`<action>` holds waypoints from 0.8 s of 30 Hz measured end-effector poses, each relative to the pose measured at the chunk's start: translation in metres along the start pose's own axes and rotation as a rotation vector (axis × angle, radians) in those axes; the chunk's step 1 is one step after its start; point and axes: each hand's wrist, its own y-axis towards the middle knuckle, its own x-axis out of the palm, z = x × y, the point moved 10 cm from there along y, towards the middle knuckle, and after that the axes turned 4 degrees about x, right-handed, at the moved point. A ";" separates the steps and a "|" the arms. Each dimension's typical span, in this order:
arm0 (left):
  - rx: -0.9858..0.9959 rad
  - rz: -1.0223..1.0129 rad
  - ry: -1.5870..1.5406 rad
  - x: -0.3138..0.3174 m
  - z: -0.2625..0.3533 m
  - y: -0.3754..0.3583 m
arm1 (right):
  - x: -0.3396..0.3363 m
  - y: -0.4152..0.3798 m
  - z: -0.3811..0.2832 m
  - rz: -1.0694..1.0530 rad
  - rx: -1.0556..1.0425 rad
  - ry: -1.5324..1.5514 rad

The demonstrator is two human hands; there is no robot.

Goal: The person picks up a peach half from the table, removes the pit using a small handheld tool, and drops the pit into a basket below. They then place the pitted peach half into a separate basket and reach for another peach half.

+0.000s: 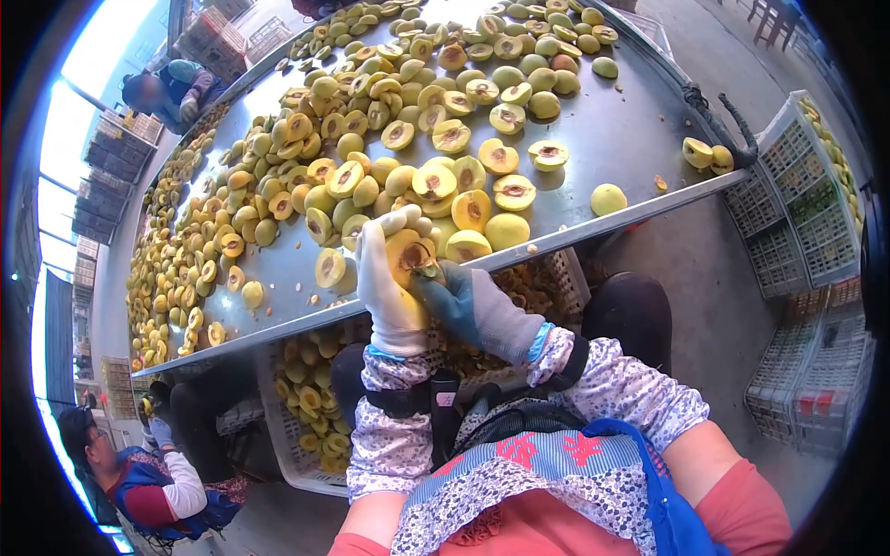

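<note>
Over the near edge of a metal table (640,139), my left hand (394,287), in a whitish glove, holds a halved yellow fruit (405,254) with its brown, hollow centre facing up. My right hand (473,301), in a blue-grey glove, is closed at the fruit's right side, its fingertips touching the cut face. Whether a small tool is between those fingers cannot be made out. Many halved yellow-green fruits (451,136) lie on the metal just beyond both hands.
Below the table edge are a white crate of fruit halves (301,473) and another crate (570,278) between the knees. Stacked crates (788,204) stand at right. One co-worker (148,482) sits at lower left, another (176,93) at upper left. A rope (732,130) hangs at the table corner.
</note>
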 end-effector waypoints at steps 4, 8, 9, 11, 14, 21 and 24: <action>0.087 -0.080 0.118 0.005 0.003 0.001 | 0.005 -0.003 0.005 -0.043 0.063 0.046; 0.055 -0.059 0.140 0.008 0.002 0.000 | 0.010 -0.006 0.002 -0.099 0.136 0.088; 0.066 -0.039 0.149 0.007 0.003 -0.001 | 0.013 -0.005 0.010 -0.097 0.125 0.107; 0.075 -0.079 0.194 0.010 0.007 0.000 | 0.013 -0.006 0.011 -0.094 0.116 0.125; 0.080 -0.102 0.251 0.015 0.010 0.001 | 0.013 -0.007 0.015 -0.091 0.130 0.047; 0.043 -0.166 0.300 0.013 0.006 0.002 | 0.019 -0.008 0.019 -0.091 0.111 0.155; -0.025 -0.144 0.211 0.016 0.001 0.002 | 0.008 -0.012 0.008 0.006 0.037 0.069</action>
